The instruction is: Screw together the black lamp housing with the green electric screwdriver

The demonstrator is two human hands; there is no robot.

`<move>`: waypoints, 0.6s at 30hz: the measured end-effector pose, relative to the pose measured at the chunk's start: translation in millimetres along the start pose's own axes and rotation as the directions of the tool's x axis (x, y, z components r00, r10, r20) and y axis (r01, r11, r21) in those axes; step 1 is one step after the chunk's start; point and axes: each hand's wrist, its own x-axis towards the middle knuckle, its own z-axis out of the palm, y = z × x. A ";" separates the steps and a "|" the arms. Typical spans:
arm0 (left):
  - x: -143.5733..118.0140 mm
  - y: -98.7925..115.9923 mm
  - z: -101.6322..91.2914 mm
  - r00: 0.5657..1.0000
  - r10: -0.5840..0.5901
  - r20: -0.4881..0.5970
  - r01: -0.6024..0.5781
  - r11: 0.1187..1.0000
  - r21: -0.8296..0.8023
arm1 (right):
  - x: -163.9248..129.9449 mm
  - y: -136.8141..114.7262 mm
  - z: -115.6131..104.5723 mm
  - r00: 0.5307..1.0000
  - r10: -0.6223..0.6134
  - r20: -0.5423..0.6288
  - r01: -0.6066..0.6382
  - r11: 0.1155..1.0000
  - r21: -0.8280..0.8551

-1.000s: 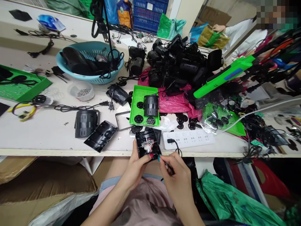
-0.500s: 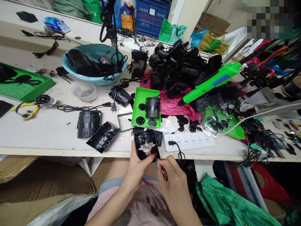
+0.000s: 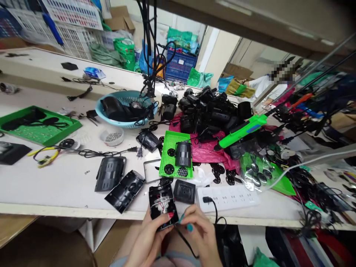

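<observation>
My left hand [image 3: 150,237] is closed around a black plastic housing half [image 3: 174,208], thumb over its near edge. Inside the housing sit a clear part and thin red and white wires [image 3: 162,205]. A black cable [image 3: 185,240] runs from the housing's near right corner down past my right hand [image 3: 202,230]. The fingers of that hand are bent by the corner, with thumb and index tips apart and nothing visible between them. A black square part [image 3: 184,191] lies just beyond. Left of the housing are an opened black shell [image 3: 126,191] and a closed black unit [image 3: 110,173].
Beyond the housing stands a green perforated tray [image 3: 162,159] holding a black unit. A white power strip [image 3: 228,198] lies at the right, near the table edge. Farther back are a blue basket [image 3: 125,124], a heap of black units [image 3: 211,111] and a hanging green electric screwdriver [image 3: 241,131].
The view has tilted up, so the table appears lower. My left hand has brought the housing nearer and off the square part. My right thumb and index finger, closed together before, are now apart.
</observation>
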 end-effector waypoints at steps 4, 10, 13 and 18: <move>0.8 21.4 -7.6 0.995 0.022 0.101 -0.031 0.995 0.091 | 77.4 0.6 -37.0 0.998 0.036 0.051 -0.016 0.935 -0.354; 2.4 25.1 -9.2 0.969 -0.032 0.244 -0.001 0.991 0.131 | 191.6 30.2 -49.9 0.940 0.023 0.339 0.198 0.774 -0.601; 1.1 21.9 -9.0 0.968 -0.023 0.250 -0.005 0.994 0.111 | 211.8 44.9 -42.7 0.915 0.073 0.398 0.206 0.764 -0.612; -1.4 22.7 -11.0 0.957 -0.067 0.281 0.040 0.994 0.101 | 205.9 33.0 -44.3 0.916 0.072 0.394 0.204 0.764 -0.612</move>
